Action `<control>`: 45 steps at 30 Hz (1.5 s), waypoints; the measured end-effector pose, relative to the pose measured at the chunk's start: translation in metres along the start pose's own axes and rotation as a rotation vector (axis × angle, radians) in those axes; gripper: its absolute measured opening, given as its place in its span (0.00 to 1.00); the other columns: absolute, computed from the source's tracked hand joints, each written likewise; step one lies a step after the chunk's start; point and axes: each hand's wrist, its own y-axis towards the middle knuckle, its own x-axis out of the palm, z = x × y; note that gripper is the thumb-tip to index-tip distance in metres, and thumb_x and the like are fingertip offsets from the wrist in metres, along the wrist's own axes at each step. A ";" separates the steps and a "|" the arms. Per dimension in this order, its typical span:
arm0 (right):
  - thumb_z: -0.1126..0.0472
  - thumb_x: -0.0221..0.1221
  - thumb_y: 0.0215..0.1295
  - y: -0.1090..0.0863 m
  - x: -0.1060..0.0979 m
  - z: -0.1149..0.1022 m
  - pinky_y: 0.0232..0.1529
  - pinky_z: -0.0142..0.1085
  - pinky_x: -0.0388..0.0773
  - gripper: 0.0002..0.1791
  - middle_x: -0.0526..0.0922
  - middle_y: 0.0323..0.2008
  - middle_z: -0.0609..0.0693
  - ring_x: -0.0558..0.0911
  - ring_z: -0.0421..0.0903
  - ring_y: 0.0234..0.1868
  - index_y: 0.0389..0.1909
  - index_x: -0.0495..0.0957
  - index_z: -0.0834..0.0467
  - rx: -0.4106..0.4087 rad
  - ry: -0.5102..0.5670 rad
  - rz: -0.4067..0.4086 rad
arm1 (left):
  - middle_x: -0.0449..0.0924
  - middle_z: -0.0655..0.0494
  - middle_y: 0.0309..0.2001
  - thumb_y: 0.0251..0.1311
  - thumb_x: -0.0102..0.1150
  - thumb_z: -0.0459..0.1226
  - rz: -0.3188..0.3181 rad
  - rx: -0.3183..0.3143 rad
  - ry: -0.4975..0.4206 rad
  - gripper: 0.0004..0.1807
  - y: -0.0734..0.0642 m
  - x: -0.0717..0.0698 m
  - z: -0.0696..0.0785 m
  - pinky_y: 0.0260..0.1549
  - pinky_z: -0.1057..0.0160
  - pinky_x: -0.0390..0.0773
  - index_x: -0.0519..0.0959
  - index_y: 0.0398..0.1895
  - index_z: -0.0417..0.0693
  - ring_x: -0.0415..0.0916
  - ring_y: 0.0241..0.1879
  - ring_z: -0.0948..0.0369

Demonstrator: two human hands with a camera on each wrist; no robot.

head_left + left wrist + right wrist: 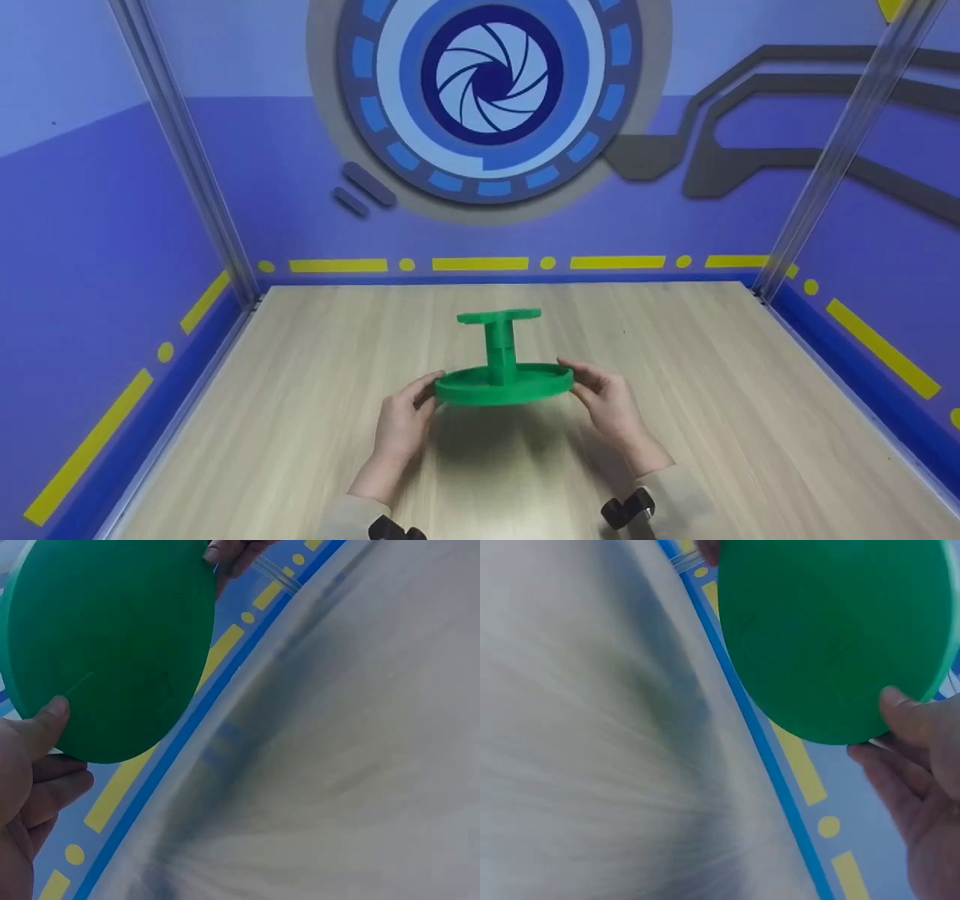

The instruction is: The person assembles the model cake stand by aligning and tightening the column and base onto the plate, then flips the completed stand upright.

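Observation:
A green round stand [504, 382] is held up above the table, its shadow falling below. From its shallow rimmed disc rises a central post [500, 345], topped by a small flat piece [499, 316]. The left hand [405, 420] grips the disc's left edge, and the right hand [611, 401] grips the opposite edge. The flat underside [112, 652] faces the left wrist camera, where the left thumb [54, 714] presses on it. In the right wrist view the right thumb [901, 709] lies on the same underside [832, 637].
A wood-grain table [300, 360] spreads under the hands. Blue printed panels [255, 165] enclose it at the back and sides, with metal posts [184, 142] at the corners. Dark wrist devices [628, 510] sit at both sleeves.

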 end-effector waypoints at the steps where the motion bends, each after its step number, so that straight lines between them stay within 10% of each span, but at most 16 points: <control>1: 0.70 0.63 0.68 0.000 0.001 -0.001 0.55 0.29 0.85 0.19 0.88 0.55 0.56 0.87 0.46 0.56 0.59 0.83 0.58 -0.014 -0.011 0.037 | 0.87 0.47 0.57 0.68 0.63 0.30 0.013 0.001 -0.011 0.19 0.000 0.000 0.002 0.58 0.52 0.85 0.82 0.61 0.46 0.85 0.58 0.50; 6: 0.69 0.65 0.66 -0.001 -0.001 -0.007 0.49 0.24 0.85 0.14 0.90 0.49 0.52 0.87 0.34 0.47 0.52 0.86 0.56 -0.062 -0.047 0.111 | 0.90 0.56 0.52 0.66 0.66 0.36 0.042 -0.019 -0.092 0.16 0.001 -0.003 0.013 0.54 0.60 0.87 0.85 0.55 0.55 0.88 0.54 0.55; 19: 0.61 0.62 0.73 0.001 -0.019 -0.021 0.43 0.33 0.89 0.21 0.87 0.52 0.61 0.88 0.36 0.41 0.64 0.78 0.61 0.034 0.083 0.001 | 0.84 0.41 0.50 0.69 0.64 0.35 -0.167 -0.129 -0.480 0.24 0.005 -0.014 0.026 0.42 0.58 0.91 0.74 0.67 0.39 0.90 0.43 0.55; 25: 0.63 0.61 0.73 0.000 -0.018 -0.022 0.46 0.38 0.90 0.30 0.86 0.54 0.54 0.89 0.41 0.46 0.74 0.68 0.57 0.080 0.257 -0.043 | 0.85 0.51 0.44 0.68 0.64 0.34 -0.153 -0.223 -0.543 0.28 0.007 -0.016 0.031 0.37 0.53 0.92 0.72 0.70 0.41 0.90 0.37 0.60; 33: 0.70 0.61 0.71 0.000 -0.021 -0.014 0.52 0.40 0.89 0.46 0.74 0.65 0.41 0.88 0.44 0.54 0.82 0.45 0.64 0.003 0.453 -0.306 | 0.86 0.55 0.41 0.69 0.64 0.33 -0.111 -0.337 -0.658 0.29 0.005 -0.016 0.037 0.26 0.69 0.88 0.70 0.71 0.38 0.89 0.34 0.62; 45: 0.72 0.61 0.67 0.002 -0.022 -0.008 0.53 0.39 0.88 0.47 0.69 0.70 0.56 0.89 0.44 0.51 0.80 0.45 0.69 0.109 0.491 -0.325 | 0.86 0.52 0.43 0.69 0.63 0.33 -0.122 -0.424 -0.668 0.33 0.004 -0.018 0.039 0.27 0.67 0.89 0.65 0.76 0.40 0.88 0.37 0.62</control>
